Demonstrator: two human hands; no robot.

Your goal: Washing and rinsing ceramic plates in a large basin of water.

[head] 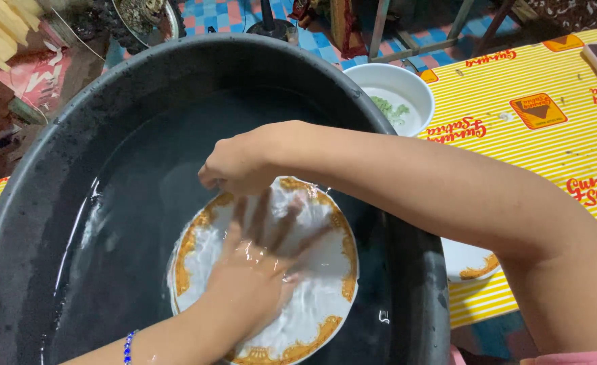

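Note:
A white plate with an orange patterned rim [325,297] lies tilted in the water of a large black basin [55,162]. My left hand [258,270] is spread flat on the plate's face, fingers apart, under the water. My right hand [237,162] reaches across from the right and grips the plate's upper edge. A blue bead bracelet [129,346] is on my left wrist.
A white bowl with green residue [400,98] stands behind the basin on a yellow striped mat [555,142]. Another white dish with an orange rim [470,263] sits on the mat beside the basin's right wall. Clutter and a blue checkered floor lie beyond.

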